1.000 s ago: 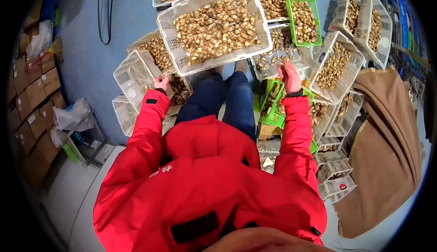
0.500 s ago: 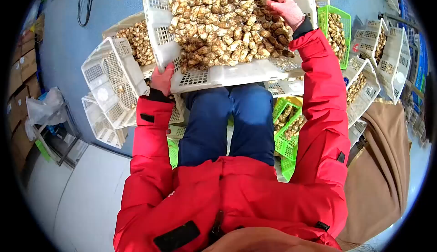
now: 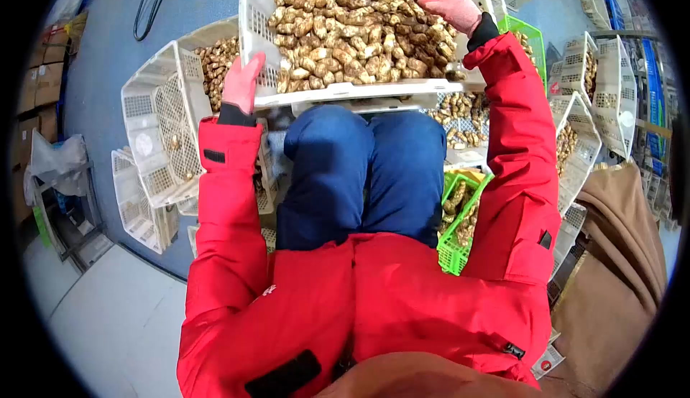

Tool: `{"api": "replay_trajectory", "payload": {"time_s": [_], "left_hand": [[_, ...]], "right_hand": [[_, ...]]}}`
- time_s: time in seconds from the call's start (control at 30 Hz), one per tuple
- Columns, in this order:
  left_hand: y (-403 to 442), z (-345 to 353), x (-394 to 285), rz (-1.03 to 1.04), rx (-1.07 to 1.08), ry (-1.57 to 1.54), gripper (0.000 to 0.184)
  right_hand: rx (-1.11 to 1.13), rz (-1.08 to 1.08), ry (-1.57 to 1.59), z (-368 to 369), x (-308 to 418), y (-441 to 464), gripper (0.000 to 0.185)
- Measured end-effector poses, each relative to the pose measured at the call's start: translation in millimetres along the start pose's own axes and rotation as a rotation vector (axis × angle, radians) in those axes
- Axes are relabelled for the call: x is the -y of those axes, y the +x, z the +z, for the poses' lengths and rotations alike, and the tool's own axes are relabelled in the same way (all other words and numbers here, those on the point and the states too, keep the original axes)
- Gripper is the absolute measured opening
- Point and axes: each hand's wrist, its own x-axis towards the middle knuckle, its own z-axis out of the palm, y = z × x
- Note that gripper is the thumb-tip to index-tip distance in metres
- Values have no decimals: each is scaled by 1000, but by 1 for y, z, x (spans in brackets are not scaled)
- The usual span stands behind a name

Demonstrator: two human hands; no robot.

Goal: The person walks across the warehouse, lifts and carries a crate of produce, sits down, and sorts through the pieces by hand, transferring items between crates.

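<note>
Through the head view I have the main crate [image 3: 345,95] directly before the wearer's knees [image 3: 330,136], with produce [image 3: 352,35] heaped in it. The left hand [image 3: 243,83] is at its near left corner; the right hand [image 3: 449,8] is over the produce's right side. Left of the knees I see a tilted crate [image 3: 131,125], cartons [image 3: 42,82] farther out. Right of them stands a basket [image 3: 453,256], then a cloth [image 3: 618,254] nearer me than the far-right crates [image 3: 611,114].

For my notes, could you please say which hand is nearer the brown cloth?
Right. Right hand: up-left of the brown cloth, over the large white crate. Left hand: farther, at the crate's left wall.
</note>
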Motion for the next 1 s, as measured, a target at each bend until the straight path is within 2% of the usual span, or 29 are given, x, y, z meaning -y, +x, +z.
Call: {"api": "replay_trajectory", "payload": {"time_s": [0.07,0.13,0.17,0.2,0.23,0.27,0.3,0.33,0.37,0.4,0.47,0.53,0.6,0.63,0.67,0.7,0.73,0.8,0.83,1.0], "left_hand": [[-6,4,-10,67,-29,264,37],[8,-6,14,49,-32,154,36],[18,-10,19,53,-80,372,38],[24,-4,18,146,-88,150,41],[24,-5,22,104,-112,177,41],[23,-8,29,59,-134,206,41],[19,-7,22,21,-151,282,41],[23,-10,27,57,-114,219,40],[24,-11,29,35,-108,162,38],[23,-11,31,11,-102,101,36],[7,-1,12,33,-105,92,35],[4,3,15,61,-87,-136,32],[-6,10,1,49,-100,-183,29],[-3,10,5,28,-117,-277,26],[-9,14,-6,-5,-128,-151,23],[-6,10,-1,-10,-126,-146,22],[-5,8,0,-15,-124,-139,21],[-8,11,-3,-21,-115,-211,22],[-10,14,-8,-14,-134,-230,22],[-10,11,-4,-52,-121,-216,25]], "right_hand": [[30,130,348,-6,-9,-26,36],[8,121,239,-6,2,-47,38],[-14,107,143,-9,14,-54,38],[-30,103,50,-10,24,-62,38],[-17,52,252,-10,11,-52,37],[-4,49,245,-9,6,-48,36],[-23,79,-3,-3,29,-49,36],[-39,110,-249,2,49,-49,36],[-2,63,-292,3,20,-26,36],[21,104,-395,5,31,-21,43],[1,89,-434,4,11,9,44],[-59,102,-332,6,-9,38,40],[-57,241,-363,15,7,46,42],[-46,146,-394,27,9,51,41],[-35,52,-424,40,12,57,41],[63,68,-560,54,27,61,41],[154,-47,-657,67,25,70,42],[191,-179,-897,95,18,76,42],[172,-176,-1019,103,15,79,44],[198,-144,-1084,101,30,74,48]]}}
